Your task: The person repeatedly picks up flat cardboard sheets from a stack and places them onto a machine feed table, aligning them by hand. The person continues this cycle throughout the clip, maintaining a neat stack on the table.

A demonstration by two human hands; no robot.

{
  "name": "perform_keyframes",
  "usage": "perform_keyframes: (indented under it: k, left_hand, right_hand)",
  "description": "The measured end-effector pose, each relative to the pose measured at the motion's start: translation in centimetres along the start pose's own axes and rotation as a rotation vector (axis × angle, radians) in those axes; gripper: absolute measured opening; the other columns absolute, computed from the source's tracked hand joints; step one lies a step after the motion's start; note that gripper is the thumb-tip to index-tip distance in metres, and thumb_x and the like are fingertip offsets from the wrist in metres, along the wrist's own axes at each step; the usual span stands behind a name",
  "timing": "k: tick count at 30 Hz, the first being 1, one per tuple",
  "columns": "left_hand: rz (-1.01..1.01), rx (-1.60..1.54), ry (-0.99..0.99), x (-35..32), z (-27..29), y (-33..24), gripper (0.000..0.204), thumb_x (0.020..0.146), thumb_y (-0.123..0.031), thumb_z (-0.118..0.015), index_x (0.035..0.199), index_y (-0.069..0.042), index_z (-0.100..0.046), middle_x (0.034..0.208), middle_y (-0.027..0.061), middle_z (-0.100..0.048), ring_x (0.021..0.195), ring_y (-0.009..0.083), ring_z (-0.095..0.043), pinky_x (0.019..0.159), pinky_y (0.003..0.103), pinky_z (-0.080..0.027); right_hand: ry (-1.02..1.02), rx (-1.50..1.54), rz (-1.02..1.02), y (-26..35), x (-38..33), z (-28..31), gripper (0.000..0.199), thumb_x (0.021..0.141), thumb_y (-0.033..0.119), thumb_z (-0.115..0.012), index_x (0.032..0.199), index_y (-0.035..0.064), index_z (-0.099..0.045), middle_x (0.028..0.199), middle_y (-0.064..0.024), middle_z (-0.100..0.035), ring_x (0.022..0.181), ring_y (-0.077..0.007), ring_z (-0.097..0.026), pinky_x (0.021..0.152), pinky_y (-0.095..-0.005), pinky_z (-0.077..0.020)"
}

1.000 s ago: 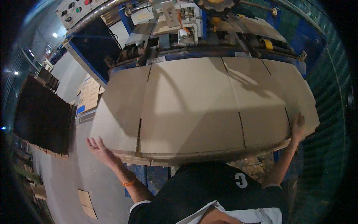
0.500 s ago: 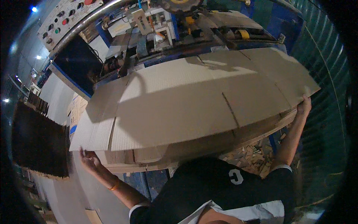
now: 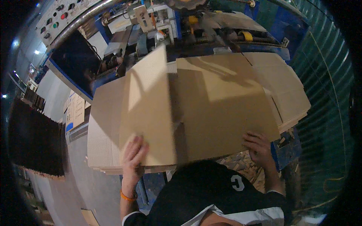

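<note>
A brown cardboard sheet (image 3: 222, 109) lies in front of me with both side panels folded inward. Its left panel (image 3: 151, 101) stands tilted up, its free edge toward the middle, leaving a gap beside the wider right panel, which lies flatter. My left hand (image 3: 134, 156) rests its fingers against the face of the left panel near the front edge, slightly blurred. On the right panel's near right corner, my right hand (image 3: 259, 148) lies with fingers stretched out and apart. More cardboard sheets (image 3: 294, 94) lie stacked underneath, their layered edges showing at both ends.
A blue machine with rollers and belts (image 3: 196, 41) stands beyond the stack. Its control panel (image 3: 56, 20) with buttons is at upper left. A dark cardboard stack (image 3: 37, 139) stands on the floor at left. Cardboard scraps (image 3: 241, 165) lie below; a green corrugated wall (image 3: 324, 113) is at right.
The sheet was spread flat, with my hands at its far left and right corners. Both hands have moved inward, and its side panels are now folded over toward the middle.
</note>
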State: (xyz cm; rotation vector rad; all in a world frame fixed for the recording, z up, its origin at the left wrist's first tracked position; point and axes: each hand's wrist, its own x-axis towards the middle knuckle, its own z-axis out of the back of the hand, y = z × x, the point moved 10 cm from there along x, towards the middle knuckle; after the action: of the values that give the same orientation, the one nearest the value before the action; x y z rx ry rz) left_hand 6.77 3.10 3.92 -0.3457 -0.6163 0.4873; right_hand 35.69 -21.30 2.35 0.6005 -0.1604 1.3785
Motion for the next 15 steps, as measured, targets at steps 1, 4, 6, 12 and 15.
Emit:
perform_keyframes:
  k: [1, 4, 6, 12, 15]
  left_hand:
    - [-0.058, 0.161, 0.144, 0.4, -1.8, -0.9, 0.038, 0.077, -0.001, -0.054, 0.114, -0.01, -0.059, 0.128, 0.0125, -0.049, 0.119, 0.0311, -0.046, 0.101, 0.043, -0.033]
    - [-0.109, 0.299, 0.298, 1.3, -3.4, -1.4, 0.043, 0.078, -0.005, -0.052, 0.12, -0.015, -0.056, 0.128, 0.0099, -0.049, 0.119, 0.0294, -0.045, 0.103, 0.045, -0.031]
    - [-0.104, 0.288, 0.298, 1.6, -3.2, -1.1, 0.042, 0.079, -0.005, -0.051, 0.12, -0.015, -0.056, 0.128, 0.0094, -0.049, 0.119, 0.0295, -0.045, 0.103, 0.046, -0.03]
    - [-0.124, 0.282, 0.214, 4.2, -2.6, 1.3, 0.048, 0.076, -0.006, -0.055, 0.123, -0.014, -0.052, 0.132, 0.0119, -0.044, 0.122, 0.0305, -0.041, 0.102, 0.047, -0.031]
    - [-0.142, 0.232, 0.138, 7.3, -2.2, 3.1, 0.06, 0.069, -0.002, -0.06, 0.127, -0.012, -0.047, 0.132, 0.0145, -0.043, 0.122, 0.0323, -0.039, 0.101, 0.045, -0.032]
  right_hand:
    - [0.031, 0.015, 0.001, -0.1, 0.4, -0.2, 0.032, 0.066, 0.003, -0.06, 0.095, 0.0136, -0.065, 0.11, -0.0034, -0.062, 0.108, -0.0263, -0.054, 0.091, -0.0434, -0.041]
    - [0.097, 0.051, 0.036, -0.4, 1.4, -0.6, 0.036, 0.067, 0.004, -0.061, 0.102, 0.0143, -0.063, 0.117, -0.0035, -0.058, 0.114, -0.026, -0.05, 0.094, -0.0426, -0.0391]
    - [0.124, 0.067, 0.086, -0.7, 2.0, -0.9, 0.039, 0.068, 0.004, -0.06, 0.106, 0.0137, -0.062, 0.12, -0.0044, -0.056, 0.116, -0.0271, -0.048, 0.096, -0.0425, -0.0376]
    - [0.342, 0.036, 0.074, -5.9, 5.8, -3.7, 0.045, 0.077, 0.027, -0.064, 0.119, 0.0145, -0.054, 0.133, -0.0071, -0.044, 0.125, -0.0282, -0.037, 0.103, -0.0434, -0.0293]
    - [0.371, -0.166, 0.054, -9.3, 9.7, -4.7, 0.055, 0.074, 0.043, -0.063, 0.12, 0.0142, -0.054, 0.134, -0.0076, -0.042, 0.127, -0.0277, -0.035, 0.104, -0.0427, -0.0278]
